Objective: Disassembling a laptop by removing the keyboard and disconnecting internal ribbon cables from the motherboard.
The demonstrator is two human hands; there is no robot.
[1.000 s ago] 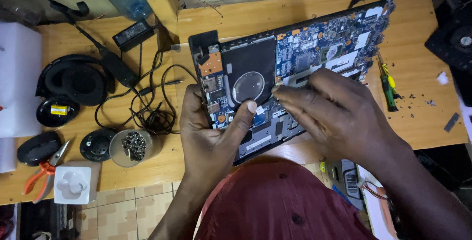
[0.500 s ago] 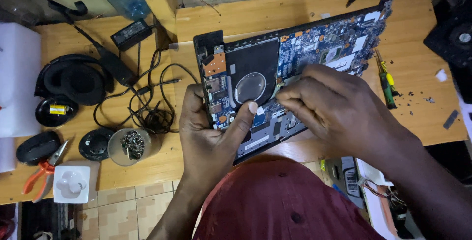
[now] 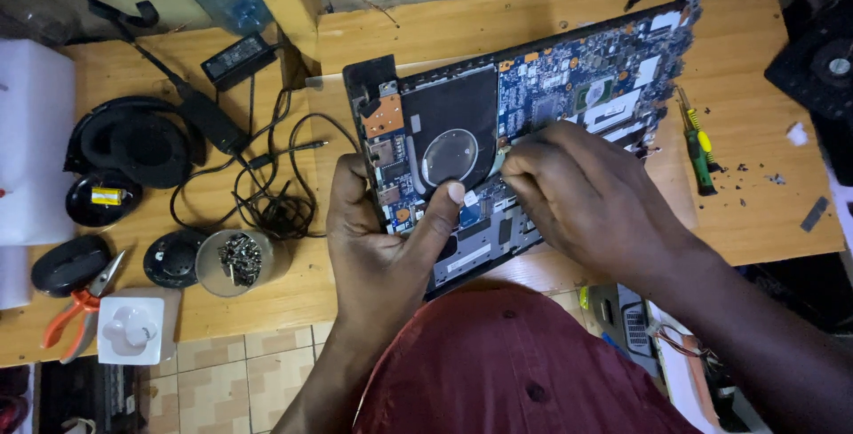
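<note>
An opened laptop base [image 3: 533, 114] with its blue circuit board and round black fan [image 3: 451, 154] lies tilted on the wooden table [image 3: 737, 221]. My left hand [image 3: 378, 243] grips the near left edge of the laptop, thumb pressed on the board just below the fan. My right hand [image 3: 591, 199] rests on the middle of the board, fingers bunched and pinching at something small next to the fan; what it pinches is hidden.
A green-and-yellow screwdriver [image 3: 696, 141] lies right of the laptop. At the left sit a power adapter [image 3: 235, 56] with tangled cable, a cup of screws [image 3: 238, 261], orange pliers [image 3: 75, 310], black round parts and a white box.
The laptop base has shifted slightly right and up in view. Both hands keep their hold, the right hand's fingers staying by the fan.
</note>
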